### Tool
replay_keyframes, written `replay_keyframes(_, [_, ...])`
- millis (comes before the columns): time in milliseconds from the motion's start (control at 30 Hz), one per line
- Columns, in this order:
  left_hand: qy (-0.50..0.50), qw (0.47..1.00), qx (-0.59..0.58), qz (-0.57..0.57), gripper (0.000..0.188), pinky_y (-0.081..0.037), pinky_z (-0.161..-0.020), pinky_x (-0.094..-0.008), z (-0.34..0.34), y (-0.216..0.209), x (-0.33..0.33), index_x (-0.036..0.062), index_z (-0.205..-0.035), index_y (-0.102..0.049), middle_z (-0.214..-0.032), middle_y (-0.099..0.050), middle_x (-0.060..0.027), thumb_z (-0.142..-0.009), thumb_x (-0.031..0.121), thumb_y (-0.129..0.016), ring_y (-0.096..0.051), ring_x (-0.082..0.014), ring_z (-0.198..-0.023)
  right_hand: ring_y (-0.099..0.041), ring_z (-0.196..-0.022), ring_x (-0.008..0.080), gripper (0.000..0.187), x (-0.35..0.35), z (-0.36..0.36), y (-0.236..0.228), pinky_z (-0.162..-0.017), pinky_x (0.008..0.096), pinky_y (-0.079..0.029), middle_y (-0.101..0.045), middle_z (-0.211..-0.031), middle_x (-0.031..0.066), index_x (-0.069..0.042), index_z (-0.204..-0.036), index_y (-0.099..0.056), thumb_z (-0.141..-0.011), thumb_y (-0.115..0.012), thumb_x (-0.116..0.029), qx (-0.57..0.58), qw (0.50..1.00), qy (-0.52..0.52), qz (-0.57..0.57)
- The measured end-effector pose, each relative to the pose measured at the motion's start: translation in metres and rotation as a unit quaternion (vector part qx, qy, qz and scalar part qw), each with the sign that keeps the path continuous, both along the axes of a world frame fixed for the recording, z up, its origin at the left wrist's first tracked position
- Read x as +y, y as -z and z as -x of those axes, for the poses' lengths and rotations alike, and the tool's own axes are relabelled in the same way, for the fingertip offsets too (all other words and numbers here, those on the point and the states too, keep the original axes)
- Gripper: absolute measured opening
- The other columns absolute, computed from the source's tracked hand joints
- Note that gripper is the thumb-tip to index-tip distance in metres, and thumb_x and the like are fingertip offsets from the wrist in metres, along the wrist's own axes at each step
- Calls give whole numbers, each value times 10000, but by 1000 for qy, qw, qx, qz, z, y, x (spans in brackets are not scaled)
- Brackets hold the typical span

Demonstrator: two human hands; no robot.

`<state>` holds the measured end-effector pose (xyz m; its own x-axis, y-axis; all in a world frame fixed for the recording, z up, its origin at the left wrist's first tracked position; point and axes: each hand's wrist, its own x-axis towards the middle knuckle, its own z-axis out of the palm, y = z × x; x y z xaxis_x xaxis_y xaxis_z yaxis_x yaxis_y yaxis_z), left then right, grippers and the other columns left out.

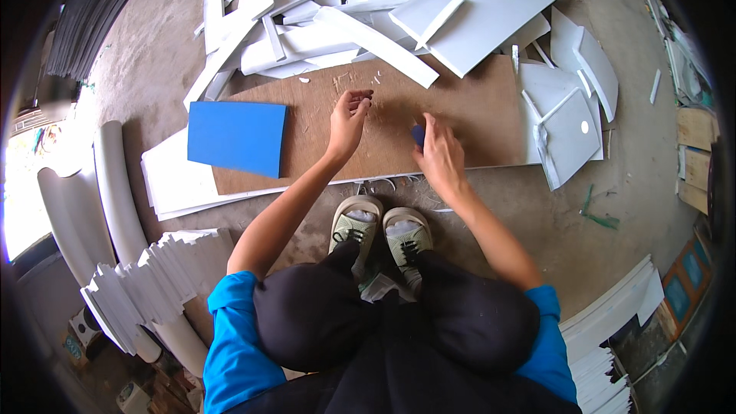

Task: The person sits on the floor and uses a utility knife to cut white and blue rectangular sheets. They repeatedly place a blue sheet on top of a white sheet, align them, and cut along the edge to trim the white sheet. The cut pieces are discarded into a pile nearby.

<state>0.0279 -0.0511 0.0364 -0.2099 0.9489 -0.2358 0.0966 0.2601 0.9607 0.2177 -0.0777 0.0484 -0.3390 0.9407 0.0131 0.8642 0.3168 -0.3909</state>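
Over the brown wooden board [322, 123], my left hand [350, 124] is raised with its fingers loosely bent and a little apart; I make out nothing held in it. My right hand [443, 157] hangs above the board's near part, closed around a small dark blue object [418, 135]. Most of that object is hidden by the fingers, so its kind does not show. Left of my left hand, a flat blue rectangular sheet [236, 138] lies on the board.
A heap of white foam-like strips and panels [330, 38] lies beyond the board. White cut panels [563, 119] lie at its right end. Stacked white pieces [153, 280] and rolled sheets [119, 184] are at the left. Green scraps [598, 215] lie on the floor.
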Motion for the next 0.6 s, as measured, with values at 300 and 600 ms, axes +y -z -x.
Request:
replay_keyframes(300, [113, 954, -253, 115, 546, -359, -960, -335, -102, -22, 59, -41, -1276, -270, -1267, -379, -167, -861, 216, -514, -420, -237, -1152, -513, -842, 334, 263, 18, -109, -24, -740, 397, -424, -512, -968, 182, 24, -1039, -487, -812, -426, -93, 148, 964, 217, -37])
replay_keyframes(600, [-48, 934, -267, 233, 521, -431, -917, -364, -160, -16, 126, -40, -1207, -287, -1209, -378, -146, -859, 269, -522, -472, -244, -1053, -458, -504, 113, 230, 10, -165, -23, -412, 238, -352, -442, -824, 50, -19, -989, -477, -892, -375, -202, 482, 749, 431, 144])
